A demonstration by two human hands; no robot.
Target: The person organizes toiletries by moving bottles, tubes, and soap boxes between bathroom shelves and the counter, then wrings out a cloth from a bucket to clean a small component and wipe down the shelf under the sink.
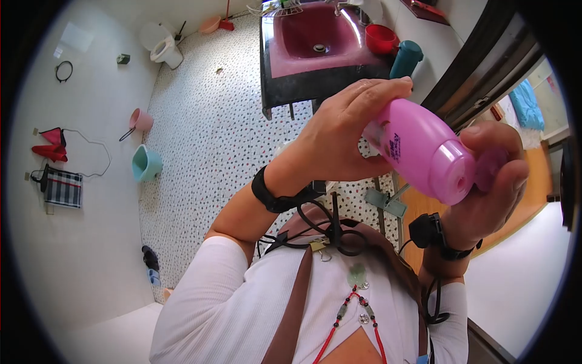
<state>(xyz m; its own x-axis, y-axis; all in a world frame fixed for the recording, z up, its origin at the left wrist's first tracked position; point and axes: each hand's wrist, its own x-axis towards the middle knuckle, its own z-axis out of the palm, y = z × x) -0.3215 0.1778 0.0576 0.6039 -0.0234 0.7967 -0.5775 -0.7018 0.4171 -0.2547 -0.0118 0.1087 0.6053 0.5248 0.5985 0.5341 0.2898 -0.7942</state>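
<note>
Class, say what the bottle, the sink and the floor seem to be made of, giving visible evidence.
Bottle: probably glossy plastic; smooth, evenly coloured, with bright highlights. Sink: likely glazed ceramic, given its shiny surface, though plastic is possible. Floor: perhaps patterned tile; speckled, finish unclear.

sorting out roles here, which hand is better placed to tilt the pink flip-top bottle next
Probably the left hand: it grips the body of the pink flip-top bottle, whereas the right hand is at the opened cap.
</note>
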